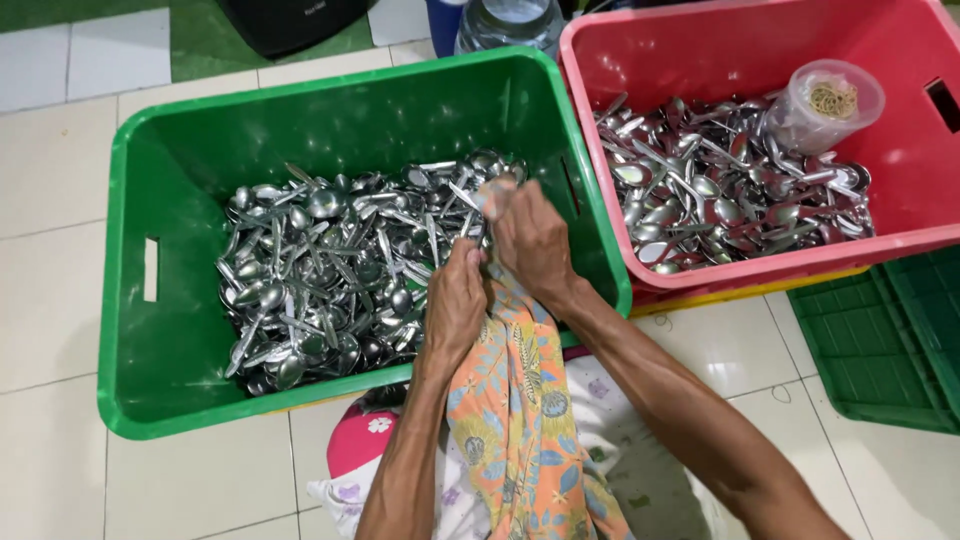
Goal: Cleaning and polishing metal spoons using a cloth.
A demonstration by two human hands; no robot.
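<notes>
I see my left hand (455, 300) and right hand (530, 240) both pinching a floral cloth (515, 400) around a spoon (495, 190), over the green crate (130, 300). Risk: wet metal could slip through the folds and drop among the spoons (320, 270).

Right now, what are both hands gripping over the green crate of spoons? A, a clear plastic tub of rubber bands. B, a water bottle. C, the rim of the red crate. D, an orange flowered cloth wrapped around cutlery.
D: the left hand and right hand both clutch the orange flowered cloth, with metal handles poking out above the fingers, over the green crate.
</notes>
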